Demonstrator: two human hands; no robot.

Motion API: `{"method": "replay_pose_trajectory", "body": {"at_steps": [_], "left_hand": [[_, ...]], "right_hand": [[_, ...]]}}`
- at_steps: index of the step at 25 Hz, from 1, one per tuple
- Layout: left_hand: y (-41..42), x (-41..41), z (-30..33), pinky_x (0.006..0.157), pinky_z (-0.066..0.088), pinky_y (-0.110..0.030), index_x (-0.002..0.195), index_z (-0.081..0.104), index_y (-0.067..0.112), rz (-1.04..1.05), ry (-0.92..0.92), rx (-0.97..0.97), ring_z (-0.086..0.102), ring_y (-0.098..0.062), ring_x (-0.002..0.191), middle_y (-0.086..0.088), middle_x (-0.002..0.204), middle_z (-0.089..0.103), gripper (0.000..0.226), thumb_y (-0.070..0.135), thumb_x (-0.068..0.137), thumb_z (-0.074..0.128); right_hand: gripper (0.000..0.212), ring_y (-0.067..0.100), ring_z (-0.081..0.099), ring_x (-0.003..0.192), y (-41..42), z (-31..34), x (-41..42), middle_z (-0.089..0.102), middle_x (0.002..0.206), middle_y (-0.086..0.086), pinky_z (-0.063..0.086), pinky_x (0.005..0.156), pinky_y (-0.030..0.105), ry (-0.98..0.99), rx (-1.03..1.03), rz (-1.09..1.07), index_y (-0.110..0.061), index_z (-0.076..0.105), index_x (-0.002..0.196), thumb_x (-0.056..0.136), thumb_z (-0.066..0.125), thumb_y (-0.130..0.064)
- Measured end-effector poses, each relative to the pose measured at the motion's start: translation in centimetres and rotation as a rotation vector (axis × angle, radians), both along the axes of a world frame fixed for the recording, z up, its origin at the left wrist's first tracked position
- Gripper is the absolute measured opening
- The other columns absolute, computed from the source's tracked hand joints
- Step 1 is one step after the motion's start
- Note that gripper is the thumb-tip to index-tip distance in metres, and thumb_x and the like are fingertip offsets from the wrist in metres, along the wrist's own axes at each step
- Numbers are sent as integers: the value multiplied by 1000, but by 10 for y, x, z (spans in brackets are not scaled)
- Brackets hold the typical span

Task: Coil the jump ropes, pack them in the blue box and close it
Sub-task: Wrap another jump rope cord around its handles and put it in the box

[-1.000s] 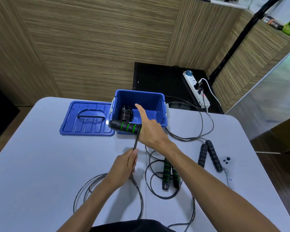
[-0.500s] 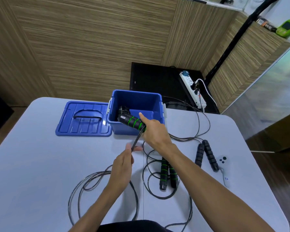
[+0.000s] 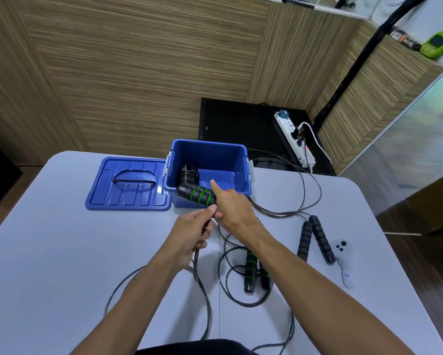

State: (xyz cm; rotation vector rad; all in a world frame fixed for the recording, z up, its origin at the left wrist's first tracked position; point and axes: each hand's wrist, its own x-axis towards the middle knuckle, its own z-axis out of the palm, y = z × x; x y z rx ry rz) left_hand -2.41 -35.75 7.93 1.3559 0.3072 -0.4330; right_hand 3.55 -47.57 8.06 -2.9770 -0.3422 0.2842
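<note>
**Gathering the first loops of a green-banded rope**

Right hand (image 3: 232, 207) wrapped round a green-banded handle (image 3: 197, 196), index finger stretched out straight toward the blue box (image 3: 209, 172), handle held just above the box's near wall. Left hand (image 3: 193, 233) close beside it, fingers curled round the cord (image 3: 202, 285) directly under the handle; probably a pinch between thumb and fingers, though the grip itself lay hidden behind the knuckles. From there the cord dropped to the surface (image 3: 49, 252) and spread in wide loose loops toward the near edge.

Box open, one coiled rope (image 3: 188, 174) already packed against its left wall. Lid (image 3: 128, 187) flat on the surface, just left of the box and touching it. Two more ropes not yet coiled: a green-banded pair of handles (image 3: 251, 270) amid a tangle near the middle, an all-black pair (image 3: 315, 242) further right, its cord running up past the box's right side.

Best done, by this reckoning, with loops kept even and small enough for the free floor of the box, cord fed hand over hand and slack lifted clear of the neighbouring tangle. Main risk judged: loose loops snagging the green-banded pair lying nearby. Second handle best tucked alongside the first before lowering the bundle in.
</note>
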Motion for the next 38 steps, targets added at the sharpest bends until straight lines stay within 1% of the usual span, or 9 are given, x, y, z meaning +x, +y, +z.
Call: {"method": "replay_pose_trajectory", "body": {"at_steps": [5, 8, 13, 17, 21, 24, 27, 32, 38], "left_hand": [[-9, -9, -9, 45, 38, -21, 76, 66, 14, 57, -344, 393, 42, -9, 44, 4, 48, 53, 32, 30, 99, 50], [8, -18, -36, 64, 45, -24, 78, 61, 16, -97, -394, 397, 57, -11, 59, -2, 61, 66, 32, 27, 102, 43], [27, -13, -65, 77, 50, -31, 78, 58, 25, -236, -498, 599, 64, -11, 75, 7, 72, 69, 29, 25, 102, 42], [37, 11, -68, 72, 39, -23, 100, 66, 18, -323, -594, 868, 59, -10, 80, 5, 91, 67, 14, 19, 98, 53], [53, 27, -63, 68, 47, -18, 91, 63, 13, -306, -643, 933, 64, -3, 70, 14, 72, 67, 16, 1, 95, 53], [58, 44, -48, 71, 47, -17, 95, 64, 26, -679, -735, 1004, 61, 1, 73, 21, 79, 58, 15, 12, 91, 60], [70, 62, -35, 63, 38, -16, 68, 56, 52, -892, -948, 1245, 56, -11, 71, 18, 76, 48, 44, 17, 95, 52], [60, 62, 19, 58, 27, -24, 95, 55, 26, -1093, -995, 1511, 42, -12, 77, 8, 86, 38, 20, 35, 102, 39], [24, 45, 41, 65, 33, -30, 112, 56, 15, -1101, -867, 1687, 48, -18, 95, -1, 101, 44, 19, 11, 94, 49]], "right_hand": [[94, 19, 49, 63, 2, 7, 5, 48, 75, 7, 35, 53, 29, 74, 121, -3, -22, -12, 157, 91, 52, -3], [105, 15, 39, 50, -1, 7, 0, 42, 62, 4, 29, 44, 27, 89, 232, -40, -29, -17, 156, 86, 55, 1], [100, 18, 47, 57, -3, 5, -3, 53, 68, 5, 39, 48, 30, 150, 337, -11, -29, 1, 158, 84, 65, -6], [94, 23, 58, 94, -4, 9, -10, 63, 111, 6, 53, 78, 40, 204, 387, 69, -32, 25, 152, 76, 79, -20], [71, 19, 60, 86, -9, 10, -20, 64, 90, -6, 54, 76, 36, 255, 440, 169, -34, 44, 132, 73, 80, -19], [70, 16, 58, 91, -8, 10, -36, 61, 97, -12, 48, 78, 33, 277, 461, 250, -32, 45, 119, 66, 89, -41], [70, 11, 51, 77, -5, 12, -49, 56, 86, -9, 39, 63, 28, 237, 434, 275, -29, 39, 107, 63, 87, -56], [73, 21, 55, 74, -3, 2, -56, 58, 83, 0, 49, 67, 40, 195, 307, 223, -24, 32, 103, 67, 78, -68], [72, 28, 59, 88, 4, -19, -43, 63, 99, 7, 48, 71, 41, 164, 316, 3, -15, 35, 116, 73, 81, -51]]}}
